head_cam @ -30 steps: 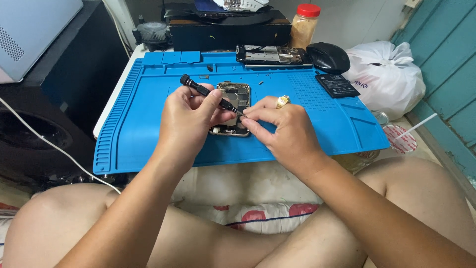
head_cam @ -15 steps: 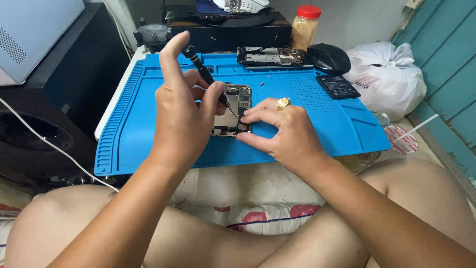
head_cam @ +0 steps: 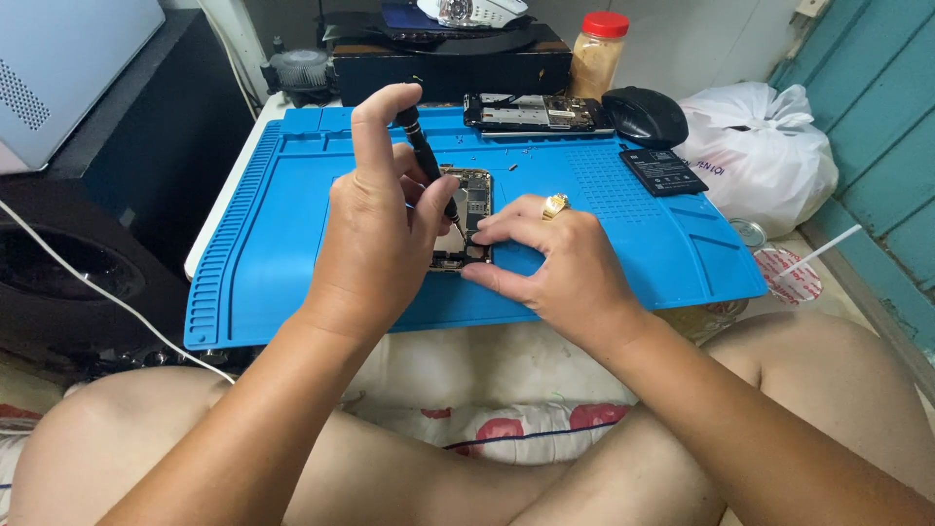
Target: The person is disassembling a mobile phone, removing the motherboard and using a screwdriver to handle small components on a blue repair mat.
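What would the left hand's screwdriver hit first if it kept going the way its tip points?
Most likely the opened phone just under the tip; the screwdriver in the left hand slants down toward it, though contact is unclear.

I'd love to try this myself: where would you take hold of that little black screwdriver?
Grip the black screwdriver on its slim shaft from the left side, as the left hand does, index fingertip capping its top. It stands tilted, its tip down in the opened phone, which the right hand steadies.

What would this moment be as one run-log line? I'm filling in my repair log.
left hand: holds screwdriver, tip on opened phone | right hand: steadies phone | surface: blue mat
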